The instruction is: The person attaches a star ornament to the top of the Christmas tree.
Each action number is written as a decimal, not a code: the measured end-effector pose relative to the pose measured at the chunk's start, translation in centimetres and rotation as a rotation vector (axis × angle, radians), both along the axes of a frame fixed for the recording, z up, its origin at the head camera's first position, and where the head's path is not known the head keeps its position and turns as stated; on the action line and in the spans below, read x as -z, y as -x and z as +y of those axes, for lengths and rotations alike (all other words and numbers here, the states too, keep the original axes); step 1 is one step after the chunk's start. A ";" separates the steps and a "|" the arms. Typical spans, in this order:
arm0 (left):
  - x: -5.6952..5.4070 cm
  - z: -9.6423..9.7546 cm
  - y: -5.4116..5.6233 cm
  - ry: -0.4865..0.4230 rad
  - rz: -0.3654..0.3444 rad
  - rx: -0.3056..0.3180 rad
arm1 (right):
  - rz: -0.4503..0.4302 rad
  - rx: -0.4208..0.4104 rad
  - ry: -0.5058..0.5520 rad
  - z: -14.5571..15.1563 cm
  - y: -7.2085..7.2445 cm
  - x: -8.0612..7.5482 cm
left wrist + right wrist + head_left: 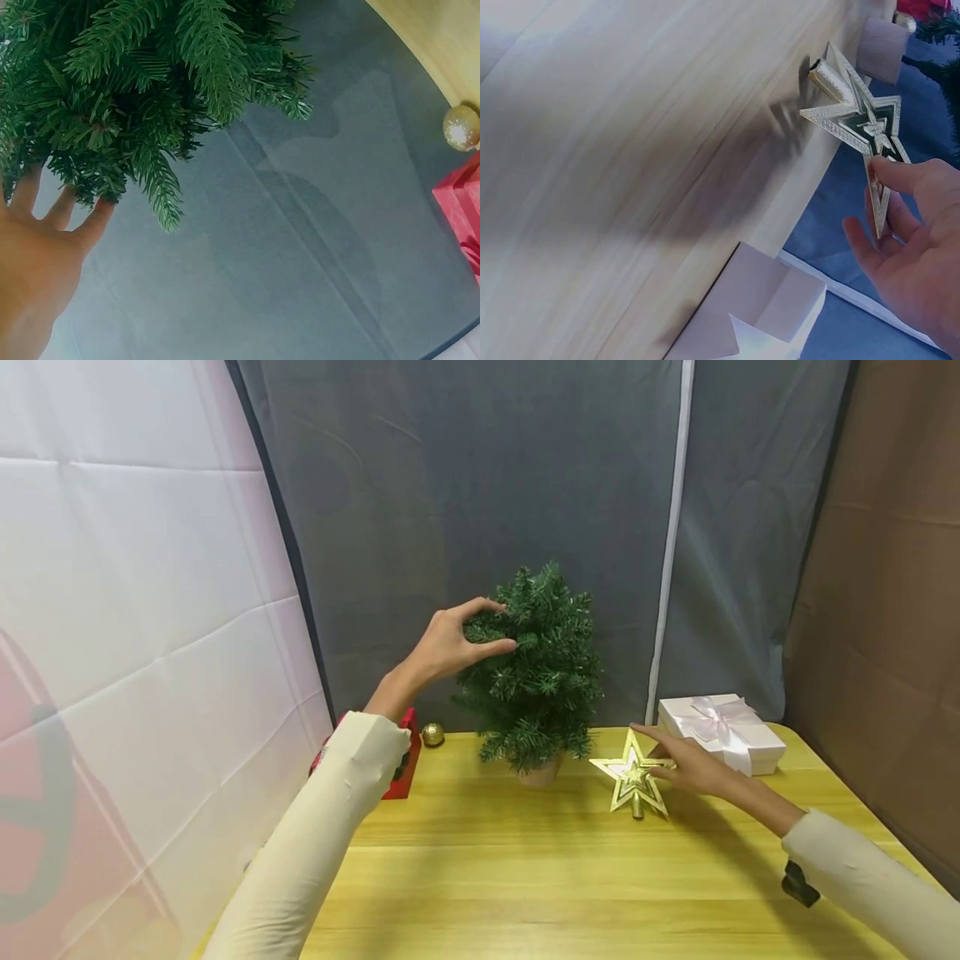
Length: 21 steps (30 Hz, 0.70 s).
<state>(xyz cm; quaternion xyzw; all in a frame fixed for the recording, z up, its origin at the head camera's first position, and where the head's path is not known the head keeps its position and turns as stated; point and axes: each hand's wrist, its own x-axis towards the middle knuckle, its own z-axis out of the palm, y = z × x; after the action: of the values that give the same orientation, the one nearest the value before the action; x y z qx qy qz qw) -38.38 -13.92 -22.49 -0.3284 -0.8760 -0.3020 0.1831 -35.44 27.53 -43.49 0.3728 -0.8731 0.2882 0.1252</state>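
Observation:
A small green artificial tree (543,677) stands in a pale pot (540,772) at the back of the yellow wooden table (525,877). My left hand (504,627) grips a branch on the tree's upper left side, index finger over it and thumb under. In the left wrist view its fingers (60,210) reach up into the needles of the tree (112,90). A gold glitter star topper (632,774) stands on its stem just right of the tree. My right hand (651,750) pinches the star's right point, and the right wrist view shows the thumb (892,172) on the star (859,120).
A white gift box (723,731) with a pale ribbon sits at the back right, behind my right hand. A gold bauble (432,734) and a red box (401,760) lie back left. Grey cloth hangs behind the table, white sheeting left, brown right.

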 end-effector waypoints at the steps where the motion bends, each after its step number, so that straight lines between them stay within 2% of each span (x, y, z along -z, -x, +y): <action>1: 0.0 0.0 0.0 0.003 -0.002 -0.001 | -0.009 -0.005 0.003 0.0 0.0 -0.1; 9: -0.3 0.1 0.0 -0.003 -0.002 -0.002 | -0.022 -0.011 0.041 -0.2 -0.1 -0.8; 15: -0.3 0.1 -0.1 0.010 -0.003 -0.016 | -0.085 -0.032 0.066 -0.3 -0.2 -1.4; 21: 0.0 0.1 0.1 0.015 0.006 -0.016 | -0.128 -0.021 0.038 -0.1 -0.4 -2.5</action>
<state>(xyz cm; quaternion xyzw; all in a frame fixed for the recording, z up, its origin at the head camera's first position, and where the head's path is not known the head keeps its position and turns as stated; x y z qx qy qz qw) -38.46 -13.86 -22.49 -0.3236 -0.8802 -0.2932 0.1857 -35.01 27.41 -41.00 0.3603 -0.8697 0.3292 0.0732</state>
